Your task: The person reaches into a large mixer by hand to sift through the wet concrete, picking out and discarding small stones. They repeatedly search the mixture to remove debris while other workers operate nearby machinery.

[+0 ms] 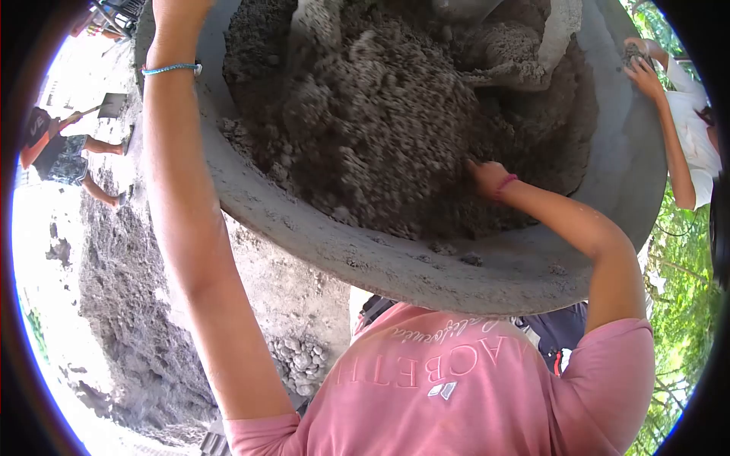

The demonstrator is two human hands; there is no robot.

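A large round mixer drum fills the upper middle, its wide grey rim coated with cement. Inside lies wet grey concrete mix, blurred as if moving. A mortar-caked blade stands in the drum at the upper right. My left arm stretches up along the left side of the rim; only the base of my left hand shows, its fingers cut off by the top edge. My right hand reaches over the near rim into the drum. Its fingertips touch the mix or are sunk in it, so their grip is hidden.
At the left, a person holds a shovel on the cement-dusted ground. Another person stands at the right, hands by the drum rim, holding a grey lump. A heap of gravel lies below the drum.
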